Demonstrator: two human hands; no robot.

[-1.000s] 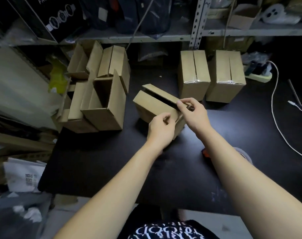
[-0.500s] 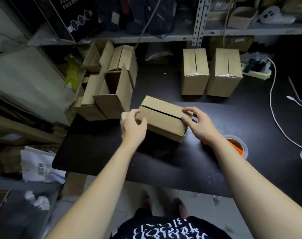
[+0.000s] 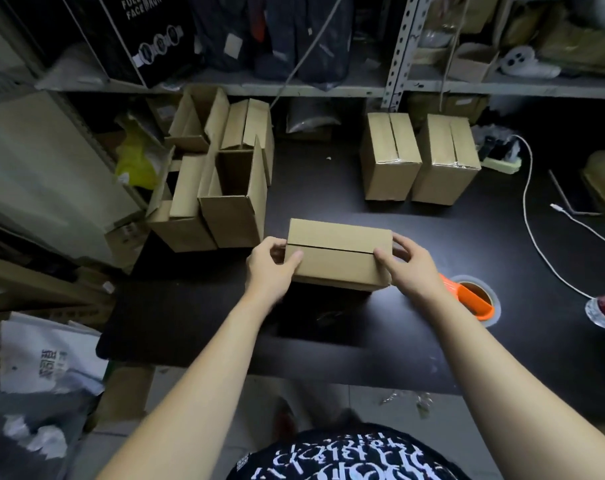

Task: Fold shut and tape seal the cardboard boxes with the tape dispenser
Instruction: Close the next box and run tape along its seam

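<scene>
A plain brown cardboard box (image 3: 337, 254) lies mid-table on the black table (image 3: 432, 237), flaps folded shut, seam untaped. The left hand (image 3: 270, 268) and right hand (image 3: 408, 268) clasp its ends. The orange tape dispenser (image 3: 474, 299) lies just right.

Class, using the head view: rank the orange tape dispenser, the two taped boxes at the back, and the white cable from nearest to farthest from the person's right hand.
From the right hand:
1. Orange tape dispenser, just to its right on the table.
2. Two taped boxes, behind, toward the shelf.
3. White cable, far right.
</scene>
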